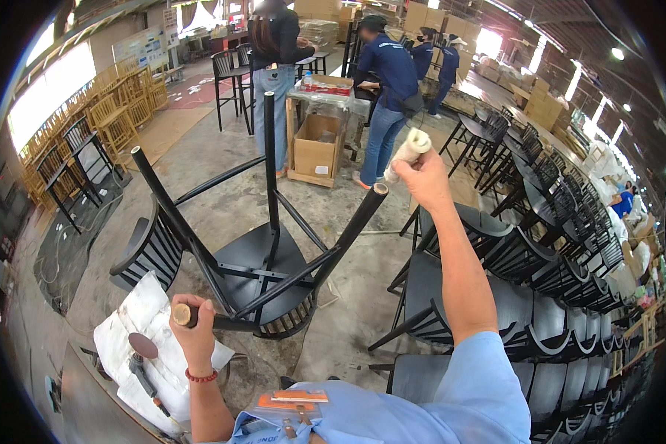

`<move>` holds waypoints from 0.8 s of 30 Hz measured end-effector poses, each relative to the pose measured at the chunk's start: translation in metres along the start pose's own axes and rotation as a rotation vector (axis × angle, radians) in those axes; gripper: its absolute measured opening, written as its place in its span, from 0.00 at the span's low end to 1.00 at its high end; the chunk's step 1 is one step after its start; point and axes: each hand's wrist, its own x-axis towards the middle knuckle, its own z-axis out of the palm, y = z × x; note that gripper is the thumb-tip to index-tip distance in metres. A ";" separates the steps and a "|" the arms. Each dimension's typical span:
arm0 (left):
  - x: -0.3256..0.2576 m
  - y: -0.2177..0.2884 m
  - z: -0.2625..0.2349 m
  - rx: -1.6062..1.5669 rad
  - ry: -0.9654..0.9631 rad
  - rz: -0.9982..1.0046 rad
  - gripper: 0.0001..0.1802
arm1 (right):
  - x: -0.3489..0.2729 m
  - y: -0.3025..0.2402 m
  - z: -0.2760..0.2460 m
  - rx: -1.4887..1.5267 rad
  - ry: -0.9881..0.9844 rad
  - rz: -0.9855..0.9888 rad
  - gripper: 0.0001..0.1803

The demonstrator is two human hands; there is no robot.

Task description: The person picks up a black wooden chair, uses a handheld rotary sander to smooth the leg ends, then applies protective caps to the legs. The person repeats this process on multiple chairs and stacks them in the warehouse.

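A black wooden chair (pixel 253 259) is turned upside down in front of me, its legs pointing up and outward with bare wood at their ends. My left hand (pixel 192 320) is closed around the near left leg, just below its pale end. Raised at the upper right, my right hand (pixel 423 176) grips a rolled white cloth-like bundle (pixel 409 152). That bundle is just beyond the tip of the right chair leg (pixel 376 194), and whether they touch I cannot tell. A sander with a round brown disc (pixel 143 345) lies on white sheeting (pixel 118 325) beside my left forearm.
Rows of black chairs (pixel 496 296) fill the right side. Ahead, a cardboard box (pixel 317 144) sits in a wooden-framed stand, with co-workers (pixel 388 81) around it. Unpainted chairs (pixel 118 115) are stacked at the far left. A board edge (pixel 100 403) is at the lower left.
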 end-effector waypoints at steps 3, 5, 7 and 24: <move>-0.001 0.000 -0.004 0.061 -0.034 0.009 0.08 | -0.010 0.004 -0.003 0.147 -0.053 0.112 0.16; 0.001 -0.005 -0.007 0.129 -0.071 0.056 0.08 | -0.008 0.005 0.001 0.076 0.050 0.036 0.15; 0.001 -0.007 -0.010 0.115 -0.083 0.051 0.08 | -0.011 0.004 0.001 0.111 0.153 0.035 0.14; -0.001 0.004 -0.018 0.054 -0.234 -0.028 0.13 | -0.004 -0.010 0.012 -0.202 0.058 0.137 0.18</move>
